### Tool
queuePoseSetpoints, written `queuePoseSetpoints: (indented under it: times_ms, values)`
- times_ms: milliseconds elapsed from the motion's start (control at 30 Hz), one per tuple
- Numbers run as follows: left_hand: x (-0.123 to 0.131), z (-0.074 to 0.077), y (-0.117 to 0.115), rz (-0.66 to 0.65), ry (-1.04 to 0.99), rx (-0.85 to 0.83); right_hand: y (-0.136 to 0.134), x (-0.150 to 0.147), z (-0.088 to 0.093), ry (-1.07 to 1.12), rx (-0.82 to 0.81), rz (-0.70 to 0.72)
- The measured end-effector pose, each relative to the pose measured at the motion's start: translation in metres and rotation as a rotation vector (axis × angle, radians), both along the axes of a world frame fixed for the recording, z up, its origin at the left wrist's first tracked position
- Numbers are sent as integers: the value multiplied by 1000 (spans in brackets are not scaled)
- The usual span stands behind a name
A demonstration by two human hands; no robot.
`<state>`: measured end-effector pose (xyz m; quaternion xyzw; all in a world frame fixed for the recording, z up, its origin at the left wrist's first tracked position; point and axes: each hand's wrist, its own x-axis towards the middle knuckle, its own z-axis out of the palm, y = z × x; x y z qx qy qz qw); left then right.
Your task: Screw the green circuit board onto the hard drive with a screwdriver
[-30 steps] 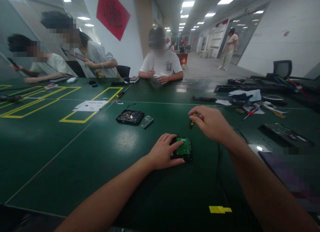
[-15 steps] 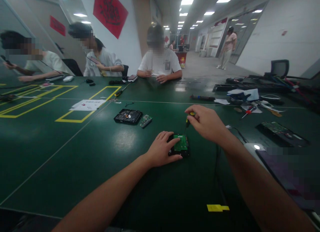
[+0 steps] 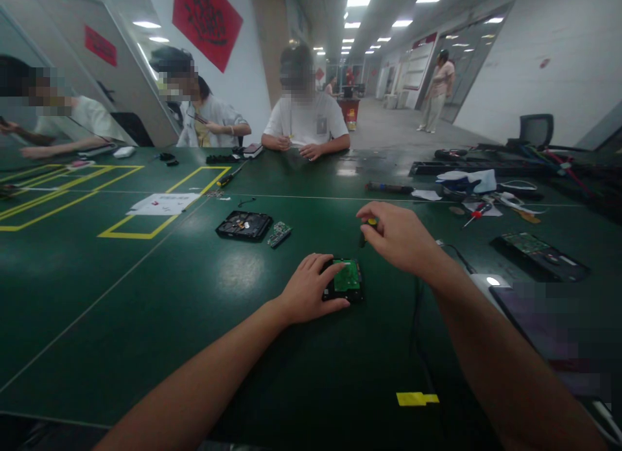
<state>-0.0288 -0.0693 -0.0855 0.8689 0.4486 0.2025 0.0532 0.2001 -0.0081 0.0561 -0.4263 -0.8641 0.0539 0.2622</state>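
Note:
A hard drive (image 3: 347,279) lies flat on the dark green table, its green circuit board facing up. My left hand (image 3: 308,286) grips it from the left, with the thumb at the near edge and the index finger reaching over the board. Between the fingers of my right hand (image 3: 396,234) is a screwdriver (image 3: 368,231) with a black and yellow handle, held upright over the drive's far right corner. Its tip is too faint to tell whether it touches a screw. To the left are an opened drive case (image 3: 244,225) and a loose circuit board (image 3: 279,234).
Another drive (image 3: 540,255) lies at the right, near a red screwdriver (image 3: 479,211) and gloves (image 3: 466,180). A dark cable (image 3: 418,328) runs beneath my right forearm. A yellow tape piece (image 3: 416,398) sticks near the front. Several people sit across the table.
The whole view has shifted slightly. My left hand stays on the hard drive, and my right hand keeps the screwdriver over the same corner with only a slight change of finger pose.

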Motion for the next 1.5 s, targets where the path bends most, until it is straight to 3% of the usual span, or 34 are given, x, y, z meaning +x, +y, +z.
queuePoseSetpoints:
  times_ms: [133, 333, 767, 1000, 1200, 1500]
  values:
    - [0, 1, -1, -8, 16, 16, 0, -1, -3, 41, -8, -53]
    - [-1, -3, 1, -5, 7, 23, -1, 6, 5, -6, -12, 33]
    - [3, 0, 0, 12, 3, 20, -1, -2, 2, -22, 25, 31]
    - [0, -1, 0, -8, -3, 15, 0, 2, 3, 22, 1, -74]
    - [1, 0, -1, -9, 7, 27, -2, 1, 5, 38, -22, 31]
    - [0, -3, 2, -5, 4, 23, 2, -5, -2, 52, 25, 23]
